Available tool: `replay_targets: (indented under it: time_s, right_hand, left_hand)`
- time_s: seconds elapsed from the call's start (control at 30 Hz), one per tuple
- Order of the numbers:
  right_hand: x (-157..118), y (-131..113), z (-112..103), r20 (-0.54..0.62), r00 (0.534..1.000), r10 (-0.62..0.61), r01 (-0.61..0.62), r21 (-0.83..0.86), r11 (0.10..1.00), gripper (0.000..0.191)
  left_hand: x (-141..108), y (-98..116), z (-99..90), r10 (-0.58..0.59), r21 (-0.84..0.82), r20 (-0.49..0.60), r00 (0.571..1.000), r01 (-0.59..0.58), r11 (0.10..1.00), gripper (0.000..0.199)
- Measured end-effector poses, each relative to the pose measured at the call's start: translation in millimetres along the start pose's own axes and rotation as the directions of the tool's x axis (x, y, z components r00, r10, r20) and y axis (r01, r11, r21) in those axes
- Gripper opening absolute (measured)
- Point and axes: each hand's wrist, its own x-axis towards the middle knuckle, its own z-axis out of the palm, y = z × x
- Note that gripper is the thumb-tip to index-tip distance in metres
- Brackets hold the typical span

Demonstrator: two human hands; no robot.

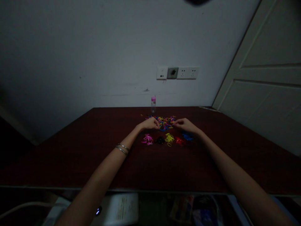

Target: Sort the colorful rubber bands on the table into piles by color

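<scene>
A mixed heap of small coloured rubber bands (165,122) lies on the dark red table. At the heap's left edge is my left hand (150,123), its fingers curled together and their tips partly hidden. My right hand (185,125) pinches at the right edge of the heap. What either hand holds, if anything, is too small to make out. Nearer to me, a row of single-colour piles runs from left to right: pink bands (147,139), black bands (160,140), yellow bands (169,138), red bands (180,141) and blue bands (187,136), the last just below my right hand.
Behind the heap, a clear bottle with a pink cap (153,105) stands upright near the wall. One loose band (141,115) lies to its left. Wall sockets (187,73) sit above the table (77,150). Under its front edge is an open space with a white box (122,208).
</scene>
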Motion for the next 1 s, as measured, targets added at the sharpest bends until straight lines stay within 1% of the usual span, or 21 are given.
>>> replay_targets:
  time_s: [0.07, 0.17, 0.27, 0.37, 0.43, 0.53, 0.6, 0.67, 0.77, 0.83, 0.93, 1.0]
  right_hand:
    - [-1.0, -1.7, -2.2, -0.019, 1.0, -0.004, 0.004, -0.007, 1.0, 0.027]
    - [-2.2, -2.5, -6.5, -0.074, 0.996, -0.04, 0.037, -0.041, 0.998, 0.028]
    - [-2.7, -0.4, -10.9, -0.14, 0.989, -0.041, 0.035, -0.041, 0.999, 0.028]
    - [-1.9, 2.9, -16.2, -0.224, 0.975, -0.015, -0.001, -0.074, 0.997, 0.029]
    - [-1.0, 4.5, -20.3, -0.275, 0.96, -0.048, 0.011, -0.136, 0.991, 0.027]
    - [-0.2, 5.6, -25.5, -0.339, 0.932, -0.129, 0.062, -0.199, 0.978, 0.027]
    - [-0.3, 5.8, -27.4, -0.374, 0.915, -0.153, 0.077, -0.21, 0.975, 0.028]
    - [-0.8, 6.0, -27.9, -0.399, 0.903, -0.157, 0.077, -0.21, 0.975, 0.028]
    - [-1.5, 5.4, -26.0, -0.404, 0.9, -0.163, 0.077, -0.22, 0.973, 0.028]
    - [-1.8, 3.9, -22.8, -0.381, 0.91, -0.162, 0.082, -0.218, 0.972, 0.028]
    - [-2.3, -0.3, -14.3, -0.312, 0.942, -0.121, 0.066, -0.181, 0.981, 0.028]
    - [-2.5, -4.2, -6.8, -0.247, 0.963, -0.111, 0.069, -0.171, 0.983, 0.027]
  left_hand:
    - [-1.5, 8.4, 0.3, 0.004, 0.011, -0.02, 1.0, -0.004, 1.0, 0.013]
    - [-1.9, 24.3, 3.1, 0.036, 0.056, -0.024, 0.999, -0.034, 0.998, 0.013]
    - [2.5, 40.8, 11.2, 0.076, 0.104, -0.03, 0.997, -0.073, 0.992, 0.014]
    - [13.8, 55.1, 27.1, 0.102, 0.138, -0.072, 0.992, -0.092, 0.986, 0.015]
    - [24.4, 63.6, 40.6, 0.113, 0.159, -0.106, 0.988, -0.096, 0.983, 0.016]
    - [40.4, 75.7, 59.6, 0.133, 0.202, -0.161, 0.978, -0.099, 0.974, 0.019]
    - [48.2, 82.5, 68.2, 0.167, 0.239, -0.182, 0.969, -0.121, 0.964, 0.02]
    - [52.6, 86.6, 72.0, 0.21, 0.27, -0.173, 0.962, -0.158, 0.95, 0.022]
    - [54.4, 83.9, 68.9, 0.231, 0.288, -0.182, 0.956, -0.173, 0.942, 0.026]
    - [53.9, 75.5, 61.9, 0.206, 0.277, -0.239, 0.949, -0.136, 0.951, 0.029]
    - [51.9, 54.5, 47.2, 0.142, 0.238, -0.344, 0.928, -0.06, 0.97, 0.031]
    - [50.0, 36.4, 36.4, 0.092, 0.178, -0.417, 0.904, -0.018, 0.984, 0.03]
